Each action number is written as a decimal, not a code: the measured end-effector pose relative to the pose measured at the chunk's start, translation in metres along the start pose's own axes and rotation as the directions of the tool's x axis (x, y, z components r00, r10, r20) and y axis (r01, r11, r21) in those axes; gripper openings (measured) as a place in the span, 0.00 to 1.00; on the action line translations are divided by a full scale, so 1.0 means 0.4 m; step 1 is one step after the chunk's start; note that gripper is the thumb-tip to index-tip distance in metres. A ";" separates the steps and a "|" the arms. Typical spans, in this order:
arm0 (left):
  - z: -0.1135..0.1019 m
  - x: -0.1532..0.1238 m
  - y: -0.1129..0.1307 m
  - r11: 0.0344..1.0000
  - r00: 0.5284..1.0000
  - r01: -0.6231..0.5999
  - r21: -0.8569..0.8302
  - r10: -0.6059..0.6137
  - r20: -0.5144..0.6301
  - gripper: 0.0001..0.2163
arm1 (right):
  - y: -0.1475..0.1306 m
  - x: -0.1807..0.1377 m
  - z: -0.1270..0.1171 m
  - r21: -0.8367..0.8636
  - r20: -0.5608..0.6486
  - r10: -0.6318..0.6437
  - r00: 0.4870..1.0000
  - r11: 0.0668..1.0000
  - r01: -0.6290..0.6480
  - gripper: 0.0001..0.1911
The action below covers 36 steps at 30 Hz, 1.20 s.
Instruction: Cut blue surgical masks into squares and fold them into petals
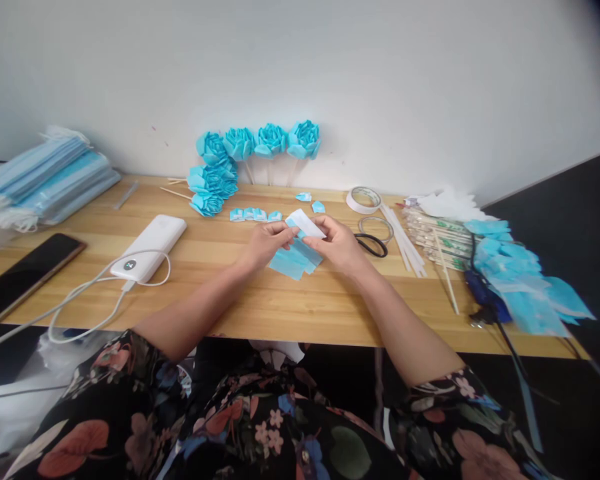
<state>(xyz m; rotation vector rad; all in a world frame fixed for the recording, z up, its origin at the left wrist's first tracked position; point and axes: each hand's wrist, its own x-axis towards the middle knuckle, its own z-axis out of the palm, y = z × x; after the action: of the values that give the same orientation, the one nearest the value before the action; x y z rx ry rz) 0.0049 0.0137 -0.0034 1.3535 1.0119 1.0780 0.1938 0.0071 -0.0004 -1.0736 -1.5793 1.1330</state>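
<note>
Both of my hands pinch one small piece of fabric [307, 225], white on its upper face with a bit of blue at its left side. My left hand [266, 245] grips its left edge between thumb and finger. On the right edge, my right hand [337, 243] holds it the same way. Below them, flat blue fabric pieces [294, 261] lie on the wooden table [280, 307]. Just beyond the hands sit several small folded blue-and-white pieces [255, 215] in a row, with two more folded pieces [318, 207] a little farther off.
Blue fabric roses [271, 140] on sticks stand and lie by the wall. To the right are tape [364, 199], black-handled scissors [371, 245], white strips [404, 241], wrapped sticks [437, 237] and blue fabric [523, 283]. Leftward lie face masks [55, 175], a power bank [150, 248] and a phone [27, 277].
</note>
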 end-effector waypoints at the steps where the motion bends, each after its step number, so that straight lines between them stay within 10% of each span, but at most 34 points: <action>1: 0.000 0.001 -0.001 1.000 1.000 0.004 -0.004 -0.004 -0.010 0.17 | 0.002 0.001 0.000 -0.009 -0.001 -0.002 1.000 1.000 0.002 0.18; 19: 0.010 0.005 -0.006 0.867 0.986 0.162 -0.471 -0.123 0.113 0.12 | -0.005 -0.002 0.000 -0.186 -0.001 -0.030 1.000 0.982 0.029 0.16; 29: 0.004 0.000 0.008 0.998 1.000 -0.007 -0.062 0.006 -0.013 0.17 | -0.011 0.014 0.003 0.045 0.080 0.013 0.997 0.999 -0.017 0.18; 36: 0.006 -0.003 0.010 0.999 0.999 -0.026 0.041 0.025 0.026 0.19 | -0.056 0.052 0.009 -0.199 0.068 -0.028 0.997 0.979 0.041 0.11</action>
<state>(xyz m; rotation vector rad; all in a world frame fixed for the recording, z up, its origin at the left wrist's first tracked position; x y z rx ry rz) 0.0070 0.0117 0.0005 1.4136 1.0058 1.0608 0.1824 0.0217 0.0242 -1.1446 -1.7867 1.0097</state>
